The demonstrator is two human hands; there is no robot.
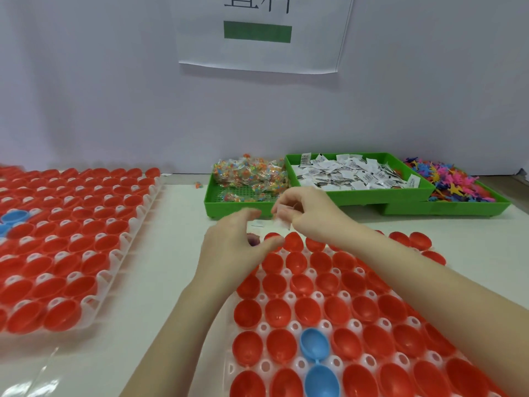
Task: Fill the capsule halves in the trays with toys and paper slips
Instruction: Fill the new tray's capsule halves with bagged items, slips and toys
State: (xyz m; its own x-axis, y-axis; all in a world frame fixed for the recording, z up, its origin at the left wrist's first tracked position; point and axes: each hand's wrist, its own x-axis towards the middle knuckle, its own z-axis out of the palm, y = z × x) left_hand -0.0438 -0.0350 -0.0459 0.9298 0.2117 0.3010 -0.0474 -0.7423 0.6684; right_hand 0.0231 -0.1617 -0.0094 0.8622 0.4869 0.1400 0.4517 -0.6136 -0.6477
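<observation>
Both hands hover over the far edge of the near capsule tray (289, 298), right hand (307, 213) pinching blurred paper slips (282, 222), left hand (237, 245) loosely spread and empty, so a slip might flutter past the red halves (307, 312)

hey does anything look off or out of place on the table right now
Yes. A blue capsule sits among the red capsule halves in the near tray, its two halves joined and open. A small colourful piece lies loose on the table left of the green bin.
</observation>
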